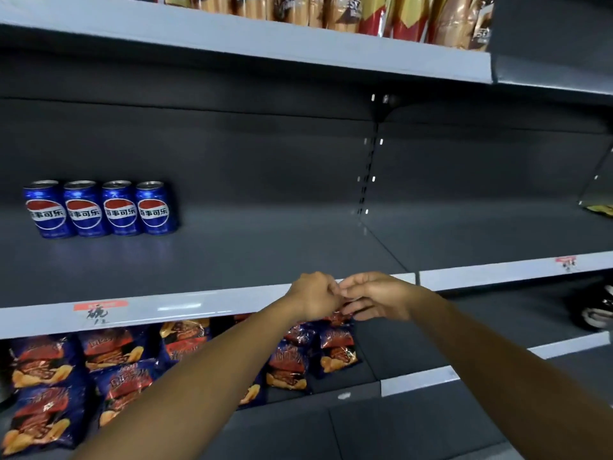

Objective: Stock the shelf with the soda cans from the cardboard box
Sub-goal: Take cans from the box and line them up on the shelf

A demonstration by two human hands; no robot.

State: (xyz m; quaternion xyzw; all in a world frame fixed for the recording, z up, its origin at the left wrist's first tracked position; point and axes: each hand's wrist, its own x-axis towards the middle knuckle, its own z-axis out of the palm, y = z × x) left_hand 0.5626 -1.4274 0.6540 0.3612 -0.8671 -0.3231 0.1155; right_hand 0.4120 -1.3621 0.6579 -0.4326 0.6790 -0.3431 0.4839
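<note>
Four soda cans stood upright, touching in a row near the shelf's back left corner; the cardboard box was out of view. The left hand and right hand met at its front edge, fingers loosely curled and touching, holding no can. Open room ran right of the row, but a can set carelessly beside it could probably topple the others.

Blue and red crisp bags are laid in rows on the lower level, gold and red snack packs are stood above, and a handwritten price label is stuck between.
</note>
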